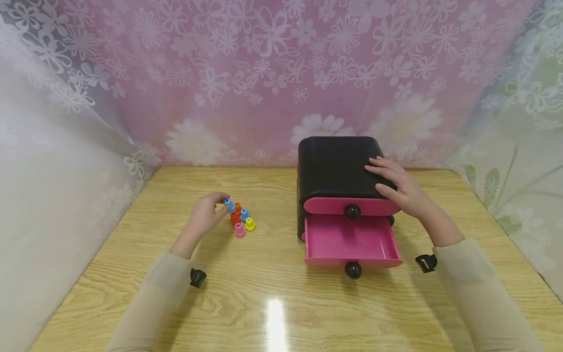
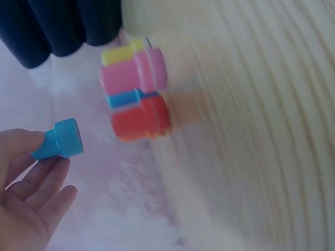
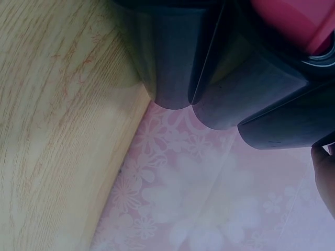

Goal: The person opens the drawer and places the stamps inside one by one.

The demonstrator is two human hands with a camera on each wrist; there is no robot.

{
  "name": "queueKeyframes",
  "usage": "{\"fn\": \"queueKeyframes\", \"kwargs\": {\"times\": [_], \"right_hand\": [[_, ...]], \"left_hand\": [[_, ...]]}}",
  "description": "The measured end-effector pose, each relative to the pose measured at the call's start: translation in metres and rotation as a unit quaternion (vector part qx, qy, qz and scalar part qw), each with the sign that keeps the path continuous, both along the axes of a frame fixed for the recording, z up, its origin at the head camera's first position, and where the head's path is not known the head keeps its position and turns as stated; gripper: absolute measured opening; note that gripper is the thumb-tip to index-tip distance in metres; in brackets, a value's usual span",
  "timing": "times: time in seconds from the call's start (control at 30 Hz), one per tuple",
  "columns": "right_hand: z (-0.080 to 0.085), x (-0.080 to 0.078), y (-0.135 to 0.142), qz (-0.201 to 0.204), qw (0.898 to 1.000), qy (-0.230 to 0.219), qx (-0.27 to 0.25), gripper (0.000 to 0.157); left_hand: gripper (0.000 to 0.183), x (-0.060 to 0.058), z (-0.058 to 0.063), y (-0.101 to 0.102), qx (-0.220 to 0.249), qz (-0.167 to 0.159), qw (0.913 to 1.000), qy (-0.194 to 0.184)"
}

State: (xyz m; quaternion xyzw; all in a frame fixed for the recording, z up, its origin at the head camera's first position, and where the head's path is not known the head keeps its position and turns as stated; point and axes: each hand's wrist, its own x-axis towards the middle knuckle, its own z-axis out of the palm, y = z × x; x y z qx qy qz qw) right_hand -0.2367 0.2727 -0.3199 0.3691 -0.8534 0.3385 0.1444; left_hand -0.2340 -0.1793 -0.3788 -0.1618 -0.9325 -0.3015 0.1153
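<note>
My left hand (image 1: 205,213) pinches a small light-blue peg (image 2: 67,138) by its narrow end, between thumb and fingers. In the left wrist view the peg is apart from the others and off the table. Close by stand more stepped plastic pegs: a pink one (image 1: 239,230), a yellow one (image 1: 250,224), another blue one (image 1: 245,214), a red one (image 1: 235,219) and an orange one (image 1: 238,207). My right hand (image 1: 404,191) rests on the top right edge of a black drawer cabinet (image 1: 340,164), fingers spread over it.
A pink lower drawer (image 1: 352,242) stands pulled out with nothing in it, its black knob (image 1: 353,270) at the front. Above it the upper drawer (image 1: 327,206) is closed. The wooden table (image 1: 246,293) meets a flowered pink cloth (image 1: 264,98) behind the cabinet.
</note>
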Motion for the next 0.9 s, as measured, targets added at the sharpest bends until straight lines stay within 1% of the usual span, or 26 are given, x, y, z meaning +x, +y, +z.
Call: {"fn": "queueKeyframes", "kwargs": {"times": [0.07, 0.3, 0.4, 0.57, 0.77, 0.9], "right_hand": [[0.0, -0.001, 0.0, 0.002, 1.0, 0.0, -0.001, 0.042], [0.0, 0.0, 0.0, 0.001, 1.0, -0.002, 0.004, 0.042], [-0.001, -0.001, 0.0, 0.003, 1.0, -0.003, 0.002, 0.042], [-0.003, -0.001, 0.0, 0.007, 1.0, -0.003, -0.005, 0.04], [-0.001, 0.0, 0.0, 0.004, 1.0, -0.005, -0.004, 0.041], [-0.001, 0.0, 0.0, 0.001, 1.0, -0.004, 0.0, 0.042]], "left_hand": [[0.028, 0.004, 0.003, 0.006, 0.006, -0.013, 0.9998, 0.014], [0.027, 0.016, 0.007, 0.026, 0.009, -0.056, 0.9965, 0.062], [0.026, 0.021, 0.009, 0.033, 0.011, -0.076, 0.9933, 0.086], [0.024, 0.027, 0.011, 0.043, 0.016, -0.109, 0.9857, 0.127], [0.025, 0.034, 0.014, 0.054, 0.018, -0.137, 0.9805, 0.14], [0.024, 0.038, 0.016, 0.064, 0.021, -0.153, 0.9757, 0.156]]}}
